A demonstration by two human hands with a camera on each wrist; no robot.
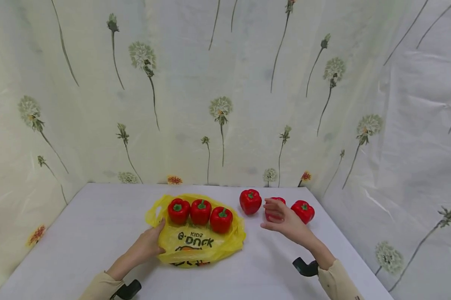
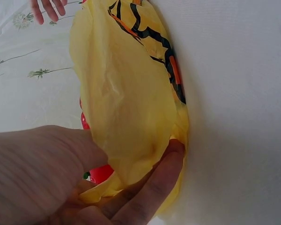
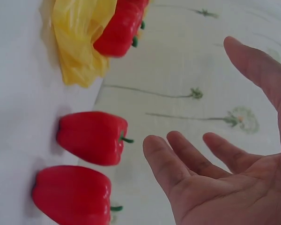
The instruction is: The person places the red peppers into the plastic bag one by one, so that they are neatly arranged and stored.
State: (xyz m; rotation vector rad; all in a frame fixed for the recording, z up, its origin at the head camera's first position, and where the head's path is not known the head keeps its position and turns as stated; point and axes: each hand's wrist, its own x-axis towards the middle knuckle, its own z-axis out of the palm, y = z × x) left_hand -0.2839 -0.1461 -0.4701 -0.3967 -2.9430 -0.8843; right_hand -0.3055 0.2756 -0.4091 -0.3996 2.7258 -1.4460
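A yellow plastic bag (image 1: 195,250) with black duck lettering lies on the white table. Three red bell peppers sit side by side within its outline, the left one (image 1: 179,213), the middle one (image 1: 201,214) and the right one (image 1: 221,221). My left hand (image 1: 146,246) grips the bag's left edge; in the left wrist view its fingers (image 2: 154,187) are under the yellow film. Over the table to the right, my right hand (image 1: 285,223) hovers with spread fingers and holds nothing. Behind it is a red bell pepper (image 1: 278,201), partly hidden in the head view.
Another bell pepper (image 1: 250,202) stands right of the bag, and one more (image 1: 302,211) is near the table's right edge. Behind and beside the table (image 1: 79,233) hangs a pale curtain (image 1: 248,125) printed with dandelions. A dark wrist mount (image 1: 305,266) is on each forearm.
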